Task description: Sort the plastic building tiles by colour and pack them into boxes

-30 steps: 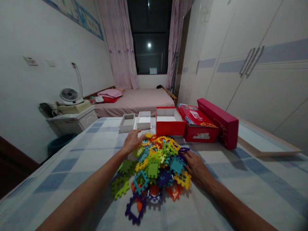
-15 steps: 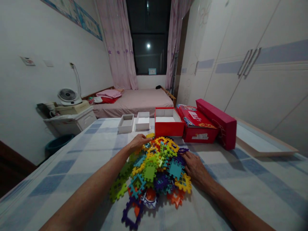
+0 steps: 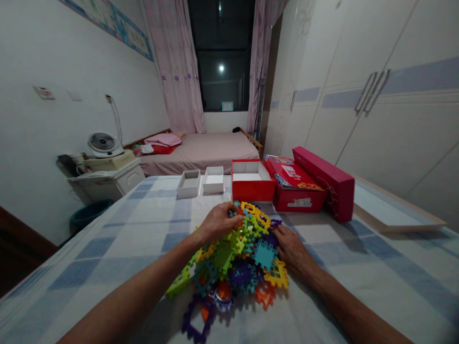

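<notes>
A heap of interlocking plastic building pieces [image 3: 224, 255] in green, yellow, teal, purple and orange lies on the checked bedsheet in front of me. My left hand [image 3: 220, 222] reaches over the heap's upper left part, thumb and fingers closed around a building piece at the top; little of that piece shows. Against the heap's right side rests my right hand [image 3: 291, 246], fingers loosely extended at the purple pieces, their tips partly hidden. A purple frame piece [image 3: 196, 325] lies at the near edge, and an orange piece [image 3: 264, 295] sticks out at the lower right.
Behind the heap stand two small white boxes [image 3: 188, 184], an open red box [image 3: 253, 190], a red printed box [image 3: 299, 198] and a long dark red lid [image 3: 324, 184]. A shallow wood-edged tray [image 3: 412, 228] is at the right. A blue-and-white sheet [image 3: 118, 243] covers the surface.
My left hand has moved right, from the heap's left edge onto its top, and some pieces have shifted slightly right. My right hand has stayed almost in place.
</notes>
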`<state>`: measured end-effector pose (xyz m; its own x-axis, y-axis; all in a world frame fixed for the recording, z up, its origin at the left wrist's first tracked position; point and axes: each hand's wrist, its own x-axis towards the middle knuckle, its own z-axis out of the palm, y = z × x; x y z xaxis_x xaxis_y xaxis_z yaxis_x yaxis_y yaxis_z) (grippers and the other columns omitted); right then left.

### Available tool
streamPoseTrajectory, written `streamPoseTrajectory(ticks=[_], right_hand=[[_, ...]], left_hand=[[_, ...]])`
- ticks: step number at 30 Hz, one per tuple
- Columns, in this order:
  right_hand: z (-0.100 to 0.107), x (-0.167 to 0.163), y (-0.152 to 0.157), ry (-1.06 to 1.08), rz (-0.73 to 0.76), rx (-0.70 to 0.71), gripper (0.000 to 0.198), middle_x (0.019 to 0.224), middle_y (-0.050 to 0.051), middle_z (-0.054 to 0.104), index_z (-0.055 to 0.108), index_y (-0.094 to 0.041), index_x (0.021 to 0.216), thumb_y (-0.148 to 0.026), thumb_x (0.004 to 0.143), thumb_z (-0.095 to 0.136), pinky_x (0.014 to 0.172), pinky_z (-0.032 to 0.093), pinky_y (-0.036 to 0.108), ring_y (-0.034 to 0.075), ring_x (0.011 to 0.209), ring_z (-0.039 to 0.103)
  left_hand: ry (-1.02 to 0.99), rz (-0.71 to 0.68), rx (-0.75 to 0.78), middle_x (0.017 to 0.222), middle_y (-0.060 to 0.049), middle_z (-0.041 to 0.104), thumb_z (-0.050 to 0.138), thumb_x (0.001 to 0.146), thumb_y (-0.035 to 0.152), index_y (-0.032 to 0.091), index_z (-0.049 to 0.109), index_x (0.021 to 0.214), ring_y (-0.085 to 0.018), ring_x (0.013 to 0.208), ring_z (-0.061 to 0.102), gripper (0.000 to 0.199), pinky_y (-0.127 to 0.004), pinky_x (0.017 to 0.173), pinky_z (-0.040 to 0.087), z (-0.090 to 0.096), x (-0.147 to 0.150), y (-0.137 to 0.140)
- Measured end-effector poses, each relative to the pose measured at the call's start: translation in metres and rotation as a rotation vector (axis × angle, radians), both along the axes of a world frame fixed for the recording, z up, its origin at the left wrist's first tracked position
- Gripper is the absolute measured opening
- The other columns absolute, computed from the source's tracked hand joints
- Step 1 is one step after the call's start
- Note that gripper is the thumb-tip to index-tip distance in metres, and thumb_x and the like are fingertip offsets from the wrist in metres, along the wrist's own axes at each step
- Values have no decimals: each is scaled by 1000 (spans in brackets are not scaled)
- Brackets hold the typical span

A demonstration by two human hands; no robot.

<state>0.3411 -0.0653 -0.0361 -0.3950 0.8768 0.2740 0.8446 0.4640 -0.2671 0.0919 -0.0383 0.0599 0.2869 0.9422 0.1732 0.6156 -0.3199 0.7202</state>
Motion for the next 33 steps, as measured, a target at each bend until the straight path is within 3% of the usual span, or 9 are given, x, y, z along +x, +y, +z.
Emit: streamPoseTrajectory(ticks=[3, 6, 11, 14, 17, 21, 26, 29, 33], right_hand=[[0, 1, 0, -4, -8, -10, 40, 120, 13, 54, 54, -14, 115, -9, 77, 43, 99, 34, 39, 23, 116, 45], [1, 1, 1, 1, 8, -20, 35, 122, 12, 54, 56, -17, 113, -13, 81, 43, 97, 36, 39, 23, 116, 45], [3, 0, 1, 1, 7, -13, 35, 116, 14, 55, 56, -14, 112, -11, 79, 44, 95, 37, 38, 24, 112, 47], [5, -2, -1, -10, -9, 0, 36, 115, 13, 56, 56, -14, 112, -10, 78, 44, 96, 36, 39, 24, 111, 47], [7, -3, -2, -11, -18, -7, 33, 112, 12, 56, 57, -16, 109, -10, 80, 44, 95, 37, 38, 23, 109, 48], [10, -4, -4, -19, -34, -24, 32, 110, 12, 56, 56, -14, 110, -11, 81, 44, 94, 38, 36, 23, 108, 48], [9, -4, -5, -14, -43, -7, 30, 108, 12, 56, 57, -15, 108, -11, 81, 44, 92, 38, 36, 23, 105, 49], [9, -3, -4, 30, -22, 3, 29, 106, 11, 57, 57, -16, 108, -12, 83, 43, 92, 39, 36, 21, 103, 50], [13, 0, -7, 95, -8, 1, 29, 109, 10, 57, 57, -16, 107, -12, 83, 42, 93, 39, 35, 20, 103, 51]], left_hand=[[-42, -232, 125, 115, -7, 63, 57, 80, 40, 23, 65, 109, -21, 106, 57, 34, -34, 96, 42, 13, -2, -27], [-2, -226, 171, 142, -6, 45, 56, 82, 46, 30, 54, 127, -23, 129, 43, 48, -40, 109, 31, 12, -29, -57], [267, -104, 154, 156, -7, 17, 72, 53, 67, 36, 23, 145, -38, 138, 25, 109, -54, 110, 27, -36, -106, -104], [409, -122, 144, 156, -11, 15, 72, 46, 71, 36, 15, 147, -44, 138, 22, 121, -63, 108, 21, -66, -127, -122], [415, -107, 157, 156, -12, 14, 71, 48, 71, 34, 14, 147, -44, 138, 19, 120, -64, 108, 17, -79, -119, -124], [294, -70, 208, 157, -13, 8, 71, 57, 64, 30, 20, 147, -39, 140, 18, 109, -56, 110, 25, -78, -93, -109], [236, -87, 321, 156, -12, 13, 70, 69, 41, 29, 27, 145, -33, 141, 19, 88, -51, 110, 27, -77, -63, -94], [295, -212, 387, 154, -15, 20, 75, 62, 45, 26, 36, 141, -34, 140, 21, 90, -53, 112, 22, -61, -44, -87], [310, -365, 227, 153, -10, 27, 74, 53, 63, 32, 41, 138, -36, 140, 20, 96, -57, 112, 17, -19, -40, -85]])
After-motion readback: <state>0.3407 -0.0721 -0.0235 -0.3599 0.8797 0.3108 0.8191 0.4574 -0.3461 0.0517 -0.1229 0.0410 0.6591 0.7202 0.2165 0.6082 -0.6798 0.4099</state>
